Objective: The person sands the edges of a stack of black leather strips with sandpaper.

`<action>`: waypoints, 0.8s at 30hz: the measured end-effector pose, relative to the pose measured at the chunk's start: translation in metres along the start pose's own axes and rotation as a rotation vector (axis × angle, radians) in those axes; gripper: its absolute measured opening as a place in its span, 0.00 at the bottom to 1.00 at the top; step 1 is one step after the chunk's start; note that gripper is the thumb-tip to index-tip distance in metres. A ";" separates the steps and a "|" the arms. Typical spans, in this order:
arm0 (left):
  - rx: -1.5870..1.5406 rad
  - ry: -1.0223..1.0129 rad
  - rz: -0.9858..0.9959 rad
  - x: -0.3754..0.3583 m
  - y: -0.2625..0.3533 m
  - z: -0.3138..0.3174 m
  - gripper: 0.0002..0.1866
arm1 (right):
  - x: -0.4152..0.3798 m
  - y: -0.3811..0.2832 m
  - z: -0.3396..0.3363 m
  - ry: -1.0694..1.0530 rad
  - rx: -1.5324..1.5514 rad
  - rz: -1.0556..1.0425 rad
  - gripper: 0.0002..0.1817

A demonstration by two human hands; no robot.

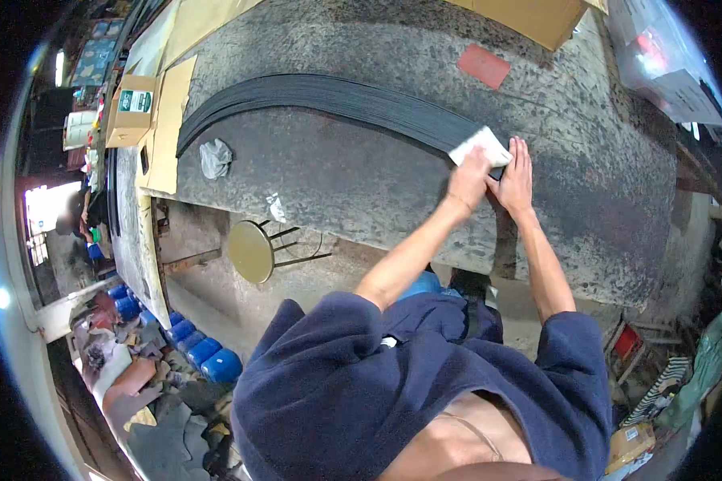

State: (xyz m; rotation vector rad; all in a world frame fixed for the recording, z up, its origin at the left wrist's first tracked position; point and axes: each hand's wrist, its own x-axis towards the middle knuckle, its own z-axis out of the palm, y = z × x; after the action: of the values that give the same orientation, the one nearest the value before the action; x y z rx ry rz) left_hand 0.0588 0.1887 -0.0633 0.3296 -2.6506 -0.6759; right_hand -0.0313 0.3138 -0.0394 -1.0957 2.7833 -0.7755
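A long curved bundle of thin dark strips (pixel 321 90) lies across the worktable (pixel 361 200). Its right end is partly covered by a white cloth or paper pad (pixel 493 143). My left hand (pixel 469 178) grips the pad and presses it down on the strips, its fingers slightly blurred. Beside it, my right hand (pixel 516 178) has its fingers stretched out and its thumb apart. That palm stands at the very end of the bundle, next to the pad's corner.
On the table lie a red rectangular piece (pixel 484 66), a crumpled grey plastic bag (pixel 215 159) and a clear scrap (pixel 275 207). Cardboard (pixel 529 20) and a plastic bin (pixel 670 64) stand beyond. A round stool (pixel 250 251), blue containers (pixel 217 361) and leather-like scraps (pixel 164 437) are below left.
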 end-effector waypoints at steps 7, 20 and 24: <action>-0.266 0.143 -0.326 0.032 -0.089 -0.120 0.12 | 0.002 -0.005 0.001 0.082 0.017 0.001 0.59; -0.199 0.131 -0.407 0.063 -0.086 -0.114 0.12 | 0.000 -0.002 0.006 0.103 0.034 0.009 0.60; 0.007 0.047 -0.097 0.037 -0.015 0.001 0.14 | 0.001 0.001 0.012 0.110 0.071 0.005 0.64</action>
State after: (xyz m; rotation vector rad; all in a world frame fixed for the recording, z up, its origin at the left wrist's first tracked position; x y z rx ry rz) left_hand 0.0269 0.1645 -0.0602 0.4735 -2.6072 -0.6804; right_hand -0.0300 0.3092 -0.0502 -1.0652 2.8213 -0.9539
